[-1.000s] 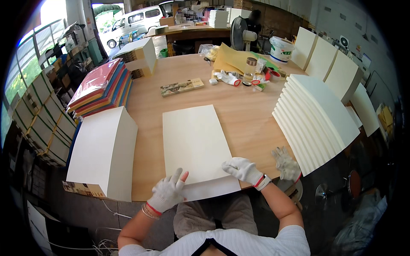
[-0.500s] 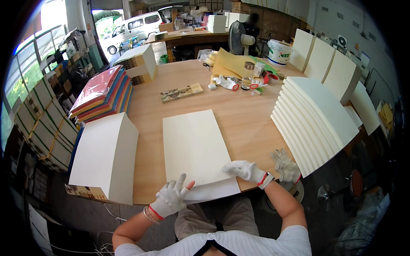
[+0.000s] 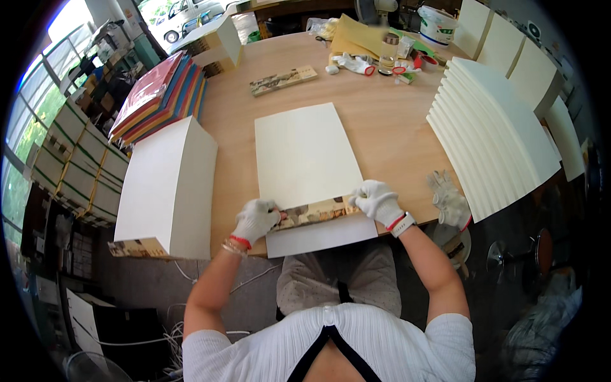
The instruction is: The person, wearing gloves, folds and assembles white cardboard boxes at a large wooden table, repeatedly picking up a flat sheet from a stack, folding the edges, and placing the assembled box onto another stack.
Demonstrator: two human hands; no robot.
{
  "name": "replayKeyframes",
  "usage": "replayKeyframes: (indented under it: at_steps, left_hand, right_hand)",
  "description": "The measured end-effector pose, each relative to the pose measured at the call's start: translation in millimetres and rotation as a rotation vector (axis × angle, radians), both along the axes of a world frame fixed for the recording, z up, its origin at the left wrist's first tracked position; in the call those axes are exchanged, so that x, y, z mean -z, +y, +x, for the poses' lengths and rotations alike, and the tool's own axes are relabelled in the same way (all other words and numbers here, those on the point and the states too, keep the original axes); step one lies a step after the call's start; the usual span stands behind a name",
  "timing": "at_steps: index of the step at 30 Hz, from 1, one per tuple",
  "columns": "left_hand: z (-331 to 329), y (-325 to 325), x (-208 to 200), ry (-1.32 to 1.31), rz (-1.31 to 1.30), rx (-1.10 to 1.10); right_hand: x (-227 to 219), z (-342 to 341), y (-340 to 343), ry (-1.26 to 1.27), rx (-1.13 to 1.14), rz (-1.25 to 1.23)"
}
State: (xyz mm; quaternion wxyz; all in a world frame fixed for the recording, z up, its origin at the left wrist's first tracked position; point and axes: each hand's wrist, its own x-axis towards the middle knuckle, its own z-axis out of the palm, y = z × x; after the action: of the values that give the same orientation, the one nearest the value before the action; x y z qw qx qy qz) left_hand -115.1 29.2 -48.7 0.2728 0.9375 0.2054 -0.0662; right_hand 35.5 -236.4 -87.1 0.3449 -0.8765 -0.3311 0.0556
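Observation:
In front of me a large cream sheet [image 3: 309, 153] lies lengthwise on the table. At its near end a strip with a printed brown picture [image 3: 316, 214] faces up, and a white sheet [image 3: 324, 238] sticks out below it over the table edge. My left hand [image 3: 256, 220], in a white glove, is closed at the strip's left end. The right hand [image 3: 377, 202], gloved too, pinches the strip's right end. Whether the strip is a folded-up edge or a separate piece, I cannot tell.
A tall white stack [image 3: 159, 184] stands left, with wrapped coloured bundles [image 3: 153, 95] behind it. Fanned thick white blocks [image 3: 490, 137] fill the right side. A spare glove [image 3: 449, 200] lies at the right edge. Farther back are a printed strip [image 3: 283, 80], a jar [image 3: 388, 54] and a bucket [image 3: 437, 27].
Both hands have gone from lying open near the sheet's near end to closing on it. The printed strip now shows there. My view has tipped further down.

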Motion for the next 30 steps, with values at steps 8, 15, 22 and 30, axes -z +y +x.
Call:
replayKeyframes:
  at_steps: [8, 15, 22, 30]
  left_hand:
    - [93.6, -31.0, -19.0, 0.011, 0.910, 1.250]
    - [120.6, -44.8, -33.1, 0.228, 0.672, 1.301]
    - [120.8, -51.5, -47.3, 0.287, 0.631, 1.297]
    - [123.0, -62.8, -40.5, 0.455, 0.716, 1.320]
  right_hand:
    - [5.7, 17.8, 0.3, -0.133, 0.039, -0.077]
    - [21.9, -76.4, 102.4, -0.604, -0.555, 0.008]
    - [21.9, -99.8, 155.3, -0.632, -0.604, 0.122]
    - [27.3, -8.3, -11.8, -0.634, -0.521, 0.112]
